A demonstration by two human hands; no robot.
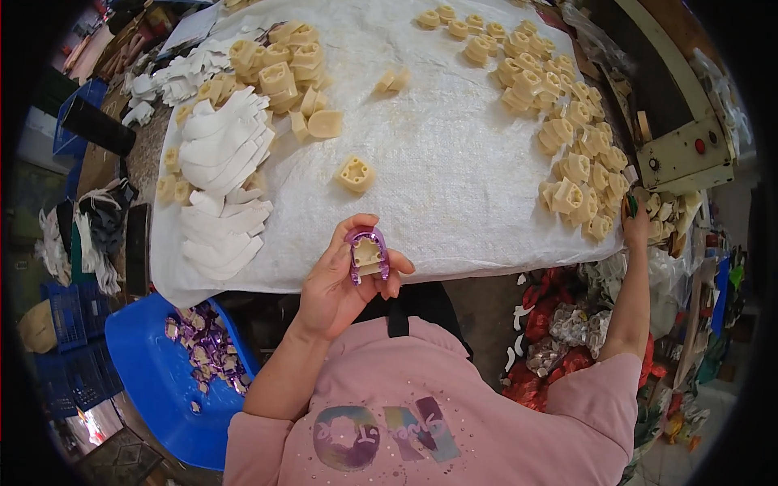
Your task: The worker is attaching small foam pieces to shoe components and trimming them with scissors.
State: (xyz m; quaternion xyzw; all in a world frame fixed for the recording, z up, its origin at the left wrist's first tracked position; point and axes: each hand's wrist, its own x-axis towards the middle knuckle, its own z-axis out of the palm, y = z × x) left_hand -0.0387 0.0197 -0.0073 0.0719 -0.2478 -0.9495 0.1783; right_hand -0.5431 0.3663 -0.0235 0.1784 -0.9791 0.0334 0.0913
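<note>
My left hand is raised just in front of the near table edge, its fingers closed around a shiny purple U-shaped piece with a beige, hollowed inside. Far to the right, by the table corner, my right hand has its fingers closed on a small green thing; its kind is too small to tell. One beige hollow block lies by itself on the white sheet, beyond my left hand. Close to my right hand is a long pile of similar beige blocks.
Curved white pieces are stacked on the table's left, beside more beige blocks. A blue tub with purple pieces stands lower left. A control box with a red button stands right, above bags of red and clear material.
</note>
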